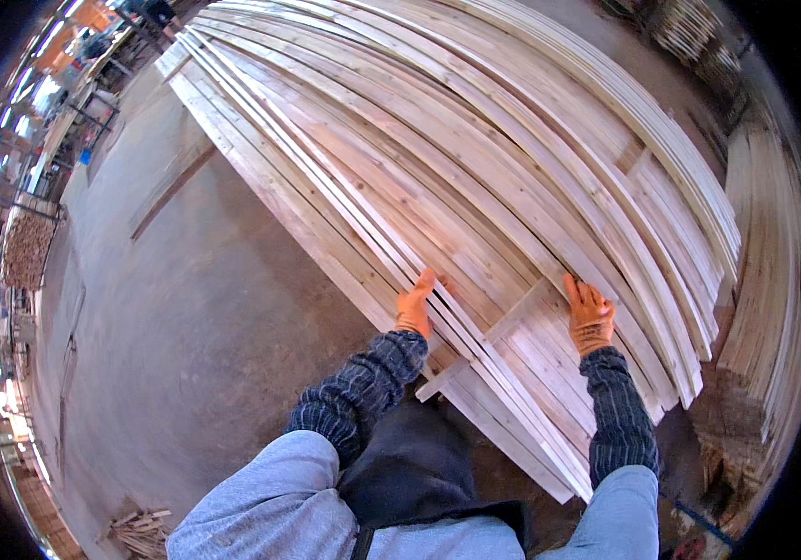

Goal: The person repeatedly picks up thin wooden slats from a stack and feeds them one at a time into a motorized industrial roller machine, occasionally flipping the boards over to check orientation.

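Observation:
Long pale wooden boards (363, 135) lie side by side in a broad stack before me. My left hand (414, 303), in an orange glove, is closed around a few narrow wooden strips (326, 182) running lengthwise over the stack's left side. To its right, my right hand (591, 313), gloved alike, grips the edge of a long wooden board (475, 196), thumb and fingers on either side; the fingertips are partly hidden. Between the hands a short crosspiece (517, 313) lies across the boards, and its near end sticks out past the left edge of the stack.
Grey concrete floor (195, 299) stretches to the left, with a long dark strip (172, 191) on it. More stacked lumber (760, 280) stands at the right. Scrap wood pieces (139, 534) lie at lower left. Workbenches and a wood pile (29, 250) line the far left.

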A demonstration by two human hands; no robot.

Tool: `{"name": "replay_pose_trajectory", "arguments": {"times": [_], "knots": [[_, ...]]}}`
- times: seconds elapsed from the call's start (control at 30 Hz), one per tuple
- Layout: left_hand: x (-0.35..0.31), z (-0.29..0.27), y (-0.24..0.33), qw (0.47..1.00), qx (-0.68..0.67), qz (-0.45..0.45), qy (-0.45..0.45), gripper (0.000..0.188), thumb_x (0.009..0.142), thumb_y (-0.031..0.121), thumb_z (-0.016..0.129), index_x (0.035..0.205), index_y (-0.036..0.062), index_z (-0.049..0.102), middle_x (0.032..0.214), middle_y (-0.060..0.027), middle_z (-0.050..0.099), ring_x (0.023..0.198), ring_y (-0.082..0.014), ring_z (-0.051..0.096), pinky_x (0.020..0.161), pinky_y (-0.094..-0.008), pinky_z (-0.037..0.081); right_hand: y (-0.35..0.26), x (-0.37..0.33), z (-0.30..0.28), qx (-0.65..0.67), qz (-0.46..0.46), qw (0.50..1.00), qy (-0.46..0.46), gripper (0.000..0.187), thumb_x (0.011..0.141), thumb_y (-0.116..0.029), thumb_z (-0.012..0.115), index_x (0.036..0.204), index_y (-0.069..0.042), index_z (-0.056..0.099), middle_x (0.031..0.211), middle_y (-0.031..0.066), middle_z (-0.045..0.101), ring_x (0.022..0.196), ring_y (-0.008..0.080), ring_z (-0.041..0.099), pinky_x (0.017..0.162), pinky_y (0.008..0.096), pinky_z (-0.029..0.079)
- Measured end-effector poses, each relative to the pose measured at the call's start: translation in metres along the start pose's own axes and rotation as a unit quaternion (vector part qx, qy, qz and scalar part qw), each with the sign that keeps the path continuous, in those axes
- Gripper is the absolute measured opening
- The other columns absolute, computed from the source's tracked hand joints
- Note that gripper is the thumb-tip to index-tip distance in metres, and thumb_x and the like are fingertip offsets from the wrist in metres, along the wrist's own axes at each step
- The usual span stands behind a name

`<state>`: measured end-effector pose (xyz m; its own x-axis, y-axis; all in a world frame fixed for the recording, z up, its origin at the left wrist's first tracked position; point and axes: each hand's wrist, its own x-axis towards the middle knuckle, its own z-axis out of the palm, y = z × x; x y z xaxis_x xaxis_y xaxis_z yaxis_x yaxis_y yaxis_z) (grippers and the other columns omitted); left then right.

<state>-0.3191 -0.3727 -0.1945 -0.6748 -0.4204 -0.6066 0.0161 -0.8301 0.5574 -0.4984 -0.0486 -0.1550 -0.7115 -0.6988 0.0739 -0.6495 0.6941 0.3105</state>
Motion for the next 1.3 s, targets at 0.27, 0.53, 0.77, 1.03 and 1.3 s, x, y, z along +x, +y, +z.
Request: {"name": "replay_pose_trajectory", "arguments": {"times": [0.27, 0.53, 0.77, 1.03, 1.3], "knots": [[0.019, -0.016, -0.015, 0.999, -0.036, -0.007, -0.040, 0.063, 0.098, 0.034, 0.072, 0.144, -0.0029, 0.049, 0.126, -0.0156, 0.069, 0.110, -0.0307, 0.070, 0.094, -0.0465, 0.059, -0.025, -0.037, -0.035, 0.117, -0.095, 0.988, -0.027, 0.069, 0.086, -0.014, 0.064, 0.153, -0.017, 0.048, 0.114, 0.0080, 0.069, 0.099, 0.0301, 0.068, 0.084, 0.0470, 0.057], [0.008, -0.007, -0.005, 0.999, -0.020, 0.000, -0.027, 0.078, 0.095, 0.034, 0.075, 0.156, 0.0005, 0.040, 0.141, -0.0180, 0.061, 0.123, -0.0327, 0.065, 0.101, -0.0480, 0.054, -0.074, -0.057, -0.054, 0.476, 0.111, 0.870, -0.067, 0.051, 0.084, -0.022, 0.072, 0.134, -0.012, 0.064, 0.114, 0.0196, 0.071, 0.108, 0.0396, 0.067, 0.095, 0.0514, 0.053], [0.014, -0.021, -0.016, 0.996, 0.075, 0.045, -0.019, 0.081, 0.098, 0.043, 0.065, 0.162, 0.0061, 0.033, 0.168, -0.0070, 0.034, 0.158, -0.0250, 0.025, 0.130, -0.0412, 0.015, -0.068, -0.099, -0.062, 0.485, 0.056, 0.870, -0.073, 0.037, 0.089, -0.023, 0.072, 0.122, -0.007, 0.071, 0.112, 0.0193, 0.074, 0.104, 0.0378, 0.070, 0.090, 0.0473, 0.054], [0.017, -0.025, -0.015, 0.996, 0.065, 0.039, -0.046, 0.059, 0.108, 0.033, 0.046, 0.160, 0.0052, 0.039, 0.166, -0.0053, 0.038, 0.153, -0.0212, 0.033, 0.125, -0.0340, 0.026, -0.144, -0.017, -0.094, 0.407, 0.024, 0.913, -0.035, 0.048, 0.094, -0.033, 0.071, 0.131, -0.003, 0.063, 0.115, 0.0226, 0.072, 0.109, 0.0407, 0.067, 0.097, 0.0480, 0.052], [0.019, -0.014, -0.015, 0.998, 0.050, 0.043, -0.015, 0.061, 0.098, 0.026, 0.060, 0.154, 0.0040, 0.048, 0.157, -0.0072, 0.050, 0.143, -0.0227, 0.047, 0.120, -0.0379, 0.035, -0.123, -0.039, -0.053, 0.571, 0.121, 0.804, -0.110, 0.057, 0.091, -0.026, 0.070, 0.144, -0.010, 0.054, 0.118, 0.0242, 0.071, 0.106, 0.0372, 0.070, 0.095, 0.0454, 0.055]]}}
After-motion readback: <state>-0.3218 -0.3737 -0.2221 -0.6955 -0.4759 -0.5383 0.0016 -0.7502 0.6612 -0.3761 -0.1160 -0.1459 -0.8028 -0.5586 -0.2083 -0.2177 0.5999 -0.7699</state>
